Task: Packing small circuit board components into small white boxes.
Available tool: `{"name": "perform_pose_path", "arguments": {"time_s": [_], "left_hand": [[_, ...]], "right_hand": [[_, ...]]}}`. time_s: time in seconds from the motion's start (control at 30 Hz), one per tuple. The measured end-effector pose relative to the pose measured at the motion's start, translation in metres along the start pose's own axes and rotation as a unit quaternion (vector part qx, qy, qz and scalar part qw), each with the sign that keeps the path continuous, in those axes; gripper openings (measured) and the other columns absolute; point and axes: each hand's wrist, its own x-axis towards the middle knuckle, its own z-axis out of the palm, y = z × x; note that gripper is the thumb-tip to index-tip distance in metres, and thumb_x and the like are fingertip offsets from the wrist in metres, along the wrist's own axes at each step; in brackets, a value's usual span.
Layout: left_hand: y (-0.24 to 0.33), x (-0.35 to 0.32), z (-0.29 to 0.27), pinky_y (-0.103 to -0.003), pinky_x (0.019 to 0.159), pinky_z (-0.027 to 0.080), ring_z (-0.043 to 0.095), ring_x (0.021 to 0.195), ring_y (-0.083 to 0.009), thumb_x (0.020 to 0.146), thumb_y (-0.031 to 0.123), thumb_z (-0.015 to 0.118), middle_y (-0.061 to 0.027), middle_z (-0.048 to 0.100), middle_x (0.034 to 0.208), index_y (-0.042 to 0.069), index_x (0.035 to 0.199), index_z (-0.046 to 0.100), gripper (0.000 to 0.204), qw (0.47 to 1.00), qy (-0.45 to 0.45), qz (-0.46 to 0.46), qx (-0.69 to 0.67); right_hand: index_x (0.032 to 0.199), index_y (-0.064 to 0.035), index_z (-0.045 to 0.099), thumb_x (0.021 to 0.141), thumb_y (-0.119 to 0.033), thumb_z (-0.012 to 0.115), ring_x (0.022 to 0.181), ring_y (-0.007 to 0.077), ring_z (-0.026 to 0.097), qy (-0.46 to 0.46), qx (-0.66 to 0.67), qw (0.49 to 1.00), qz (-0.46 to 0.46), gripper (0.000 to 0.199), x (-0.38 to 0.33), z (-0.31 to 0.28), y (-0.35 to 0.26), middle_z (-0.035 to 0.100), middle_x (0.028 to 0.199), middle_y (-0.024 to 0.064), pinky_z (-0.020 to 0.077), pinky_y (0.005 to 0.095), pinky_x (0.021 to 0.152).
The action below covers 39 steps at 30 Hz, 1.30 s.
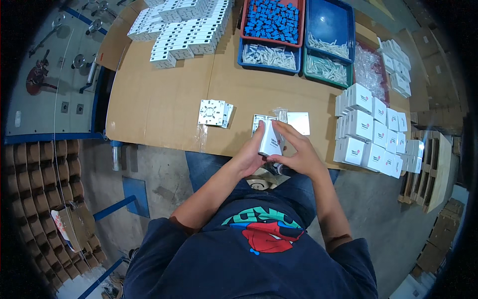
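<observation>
A small white box point(271, 141) with red print on its face is held upright at the table's near edge. My left hand point(247, 155) grips its left side, and my right hand point(300, 151) closes on it from the right with thumb and fingers. Just beyond the box, partly hidden by it and my fingers, lies a white piece with dark details point(258, 119). Beside that are a bit of clear plastic point(280, 114) and a flat white square point(298, 122). Further left sits a small stack of white square plates point(212, 112) with round cut-outs.
Finished-looking white boxes point(359, 125) stand piled at the right. Trays hold blue plastic parts point(273, 21), white plugs point(269, 57) and clear bags point(367, 67). Many white units point(186, 37) are stacked at the far left on the cardboard-covered table point(154, 94). Metal fixtures point(79, 61) stand left.
</observation>
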Motion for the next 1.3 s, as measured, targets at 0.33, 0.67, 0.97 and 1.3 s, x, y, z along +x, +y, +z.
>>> {"name": "perform_pose_path", "arguments": {"time_s": [0.33, 0.67, 0.97, 1.3], "left_hand": [[-0.016, -0.007, -0.018, -0.031, 0.096, 0.049, 0.061, 0.108, -0.0130, 0.102, 0.014, 0.057, -0.0066, 0.064, 0.120, 0.000, 0.133, 0.052, 0.035, 0.968, 0.020, 0.144, 0.202], [-0.026, -0.006, -0.021, -0.028, 0.096, 0.048, 0.060, 0.108, -0.0123, 0.099, 0.008, 0.060, -0.0067, 0.065, 0.119, -0.002, 0.131, 0.053, 0.034, 0.960, -0.034, 0.164, 0.226], [-0.033, 0.000, -0.004, -0.031, 0.100, 0.046, 0.060, 0.112, -0.0142, 0.101, 0.011, 0.056, -0.0082, 0.064, 0.124, 0.000, 0.135, 0.050, 0.036, 0.981, -0.004, 0.160, 0.112], [-0.074, 0.045, 0.059, -0.031, 0.098, 0.047, 0.061, 0.112, -0.0143, 0.102, 0.017, 0.057, -0.0084, 0.065, 0.123, 0.002, 0.132, 0.052, 0.034, 0.987, -0.046, 0.100, 0.114]], "right_hand": [[0.135, -0.0002, 0.055, 0.079, -0.008, 0.081, 0.120, 0.0213, 0.058, 0.154, 0.194, 0.953, 0.173, 0.062, -0.016, 0.025, 0.019, 0.061, 0.132, 0.0150, 0.0476, 0.0348, 0.101], [0.123, 0.0039, 0.060, 0.087, -0.001, 0.073, 0.101, 0.0155, 0.066, 0.168, 0.407, 0.861, 0.256, 0.038, -0.039, 0.023, 0.015, 0.069, 0.112, 0.0107, 0.0534, 0.0286, 0.090], [0.115, 0.0022, 0.062, 0.088, -0.003, 0.073, 0.094, 0.0134, 0.067, 0.150, 0.375, 0.881, 0.245, 0.030, -0.072, 0.032, 0.031, 0.071, 0.105, 0.0090, 0.0526, 0.0269, 0.085], [0.116, -0.0003, 0.060, 0.097, -0.010, 0.063, 0.096, 0.0196, 0.068, 0.344, 0.547, 0.723, 0.242, 0.022, -0.129, 0.016, 0.018, 0.068, 0.109, 0.0107, 0.0575, 0.0385, 0.088]]}}
